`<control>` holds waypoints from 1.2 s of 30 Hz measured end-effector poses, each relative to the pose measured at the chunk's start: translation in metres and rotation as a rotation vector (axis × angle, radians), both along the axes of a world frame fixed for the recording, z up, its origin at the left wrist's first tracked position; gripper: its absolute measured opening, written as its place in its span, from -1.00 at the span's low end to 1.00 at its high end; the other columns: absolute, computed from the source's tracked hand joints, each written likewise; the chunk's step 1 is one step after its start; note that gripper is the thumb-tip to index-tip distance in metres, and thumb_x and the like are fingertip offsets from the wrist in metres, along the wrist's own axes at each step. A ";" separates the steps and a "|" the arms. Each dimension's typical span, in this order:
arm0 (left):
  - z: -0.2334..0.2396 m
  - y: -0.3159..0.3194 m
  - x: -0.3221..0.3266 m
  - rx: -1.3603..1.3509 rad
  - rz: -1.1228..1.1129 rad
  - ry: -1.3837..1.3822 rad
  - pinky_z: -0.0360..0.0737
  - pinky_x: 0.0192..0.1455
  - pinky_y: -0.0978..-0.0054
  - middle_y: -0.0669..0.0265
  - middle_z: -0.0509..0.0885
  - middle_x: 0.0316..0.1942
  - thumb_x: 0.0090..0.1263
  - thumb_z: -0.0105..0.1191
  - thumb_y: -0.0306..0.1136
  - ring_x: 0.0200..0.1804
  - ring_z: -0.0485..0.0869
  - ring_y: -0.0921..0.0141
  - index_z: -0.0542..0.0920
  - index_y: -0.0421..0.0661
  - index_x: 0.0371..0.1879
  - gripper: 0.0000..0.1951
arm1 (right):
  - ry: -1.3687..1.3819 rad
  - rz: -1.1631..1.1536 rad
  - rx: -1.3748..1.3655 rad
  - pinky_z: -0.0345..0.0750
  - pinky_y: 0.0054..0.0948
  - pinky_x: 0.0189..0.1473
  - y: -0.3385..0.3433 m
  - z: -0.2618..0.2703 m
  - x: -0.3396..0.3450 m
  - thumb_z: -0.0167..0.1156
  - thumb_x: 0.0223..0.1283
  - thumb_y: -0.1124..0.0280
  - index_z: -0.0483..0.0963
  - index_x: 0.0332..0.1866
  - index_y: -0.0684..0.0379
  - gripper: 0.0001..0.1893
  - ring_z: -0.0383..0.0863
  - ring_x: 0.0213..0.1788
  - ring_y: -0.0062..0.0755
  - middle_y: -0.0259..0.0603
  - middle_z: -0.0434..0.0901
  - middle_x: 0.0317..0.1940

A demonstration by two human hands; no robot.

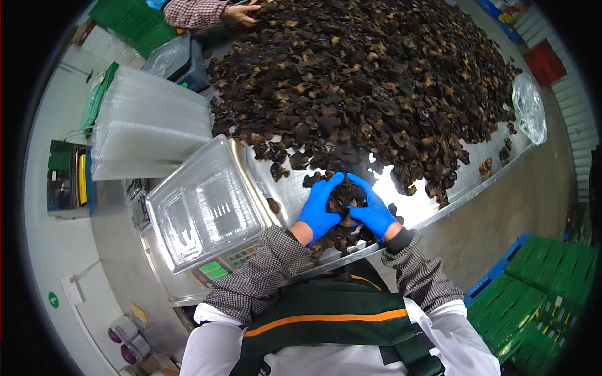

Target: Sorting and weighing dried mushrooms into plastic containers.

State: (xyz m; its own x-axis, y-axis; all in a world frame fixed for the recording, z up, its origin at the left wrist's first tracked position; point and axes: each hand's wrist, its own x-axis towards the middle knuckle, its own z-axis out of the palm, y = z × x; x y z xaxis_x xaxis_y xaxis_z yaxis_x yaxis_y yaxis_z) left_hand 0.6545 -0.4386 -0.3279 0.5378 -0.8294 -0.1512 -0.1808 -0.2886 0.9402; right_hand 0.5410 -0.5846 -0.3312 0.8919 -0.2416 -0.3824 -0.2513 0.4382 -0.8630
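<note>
Both hands wear blue gloves and cup a clump of dark wood ear mushrooms (pixel 345 197) close to the near edge of the metal table. My left hand (pixel 321 207) is curled round the clump's left side, and my right hand (pixel 374 207) holds its right side. Beyond them spreads a large heap of the same brown-black mushrooms (pixel 357 89). A few pieces lie under my wrists. To the left, a clear plastic tray (pixel 211 211) rests on a digital scale (pixel 221 270) with a keypad and green displays.
A stack of clear plastic trays (pixel 150 122) stands behind the scale. A co-worker's hand (pixel 243 15) reaches the heap's far left. A clear plastic bag (pixel 529 108) lies on the table's right edge (pixel 475 195). Green crates (pixel 550 268) are stacked at the lower right.
</note>
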 end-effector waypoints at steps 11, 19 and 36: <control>0.126 0.119 0.059 -0.182 0.268 -0.378 0.33 0.40 0.24 0.10 0.40 0.25 -0.14 0.35 -0.59 0.29 0.39 0.07 0.30 -0.02 0.39 -0.06 | -0.342 0.258 -0.482 0.39 -0.32 0.32 0.091 0.115 0.103 0.31 -0.04 0.57 0.17 0.45 0.14 -0.17 0.44 0.31 -0.18 0.00 0.40 0.27; 0.123 0.207 0.080 0.175 0.393 -0.513 0.31 0.44 0.25 -0.03 0.22 0.40 0.00 0.30 -0.57 0.38 0.35 0.05 0.26 0.06 0.43 -0.11 | -0.241 0.615 -1.078 0.57 -0.08 0.03 0.161 0.128 0.159 0.35 -0.01 0.38 0.01 0.51 -0.02 -0.07 0.57 -0.01 0.25 0.23 0.46 0.01; 0.145 0.248 0.061 0.019 0.825 -0.262 0.64 -0.05 0.50 0.36 0.59 0.06 0.25 0.20 -0.55 0.11 0.58 0.42 0.60 0.00 0.10 -0.60 | -0.219 0.353 -0.137 0.69 -0.45 -0.06 0.128 0.112 0.144 0.01 0.31 0.67 0.25 0.40 0.14 -0.46 0.59 -0.17 -0.48 -0.30 0.40 -0.13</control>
